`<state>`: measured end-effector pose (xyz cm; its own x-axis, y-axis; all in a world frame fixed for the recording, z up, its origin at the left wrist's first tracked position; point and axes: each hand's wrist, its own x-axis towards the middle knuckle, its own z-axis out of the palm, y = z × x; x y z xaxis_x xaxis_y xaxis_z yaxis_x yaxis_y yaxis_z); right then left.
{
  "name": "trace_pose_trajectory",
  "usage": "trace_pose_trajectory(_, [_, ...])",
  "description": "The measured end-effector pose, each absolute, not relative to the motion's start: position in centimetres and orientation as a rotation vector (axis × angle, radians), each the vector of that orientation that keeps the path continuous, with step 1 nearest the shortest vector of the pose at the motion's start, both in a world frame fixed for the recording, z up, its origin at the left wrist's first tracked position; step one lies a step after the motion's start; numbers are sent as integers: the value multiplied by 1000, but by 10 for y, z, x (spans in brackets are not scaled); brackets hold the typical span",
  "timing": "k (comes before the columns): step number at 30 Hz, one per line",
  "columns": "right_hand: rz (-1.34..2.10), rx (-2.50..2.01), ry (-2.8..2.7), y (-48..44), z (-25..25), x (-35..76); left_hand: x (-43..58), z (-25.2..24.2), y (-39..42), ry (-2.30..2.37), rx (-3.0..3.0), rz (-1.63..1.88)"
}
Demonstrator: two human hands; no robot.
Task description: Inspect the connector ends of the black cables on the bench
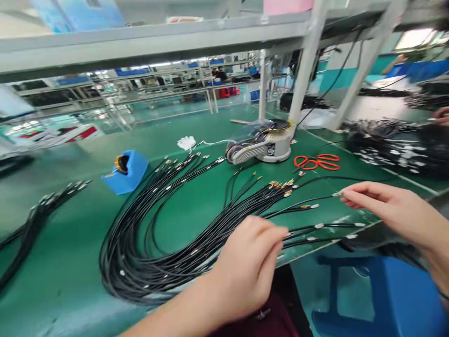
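In the head view, your right hand (389, 210) is closed to a pinch, thumb and fingertips gripping the pale end of a single thin black cable (319, 199) just above the near edge of the green-topped desk (199, 201). Your left hand (250, 262) is curled in, with thumb and forefinger drawn together over the near side of a large U-shaped bundle of thin black cables with pale ends (121, 252); you cannot tell from here whether it grips one of them. The bundle lies on the desk, its bend to the left and both sets of ends pointing away from that bend.

Beyond it sits a round grey-and-white tape machine (277, 146), with orange-handled metal scissors (317, 162) lying just to its right. A blue plastic tape holder (131, 173) stands beside the bundle's far left side, and a smaller bunch of black cables (24, 243) lies at the left edge. On the right is a dense heap of black cables with white tags (396, 147), with another person's hand (442, 115) near it. A blue plastic stool (403, 290) stands below the desk's edge.
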<state>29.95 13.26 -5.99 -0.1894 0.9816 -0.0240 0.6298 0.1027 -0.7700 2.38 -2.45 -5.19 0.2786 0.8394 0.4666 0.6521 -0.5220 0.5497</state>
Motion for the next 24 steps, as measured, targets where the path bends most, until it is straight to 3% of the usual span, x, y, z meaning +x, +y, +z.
trace_pose_trajectory(4, [582,-1748,-2078,134,-84,276,-16,-88,-105,1572,2201,1095])
trace_pose_trajectory(10, [664,-656,-2512,82,-100,153,-66,-113,-163,2170,1998,1080])
trace_pose_trajectory(14, [614,-294,-2747,61,-108,81,-81,-109,-169,2254,1940,1133])
trace_pose_trajectory(24, [603,-296,-2829,50,-56,60,-100,-109,-137,2134,1918,1274])
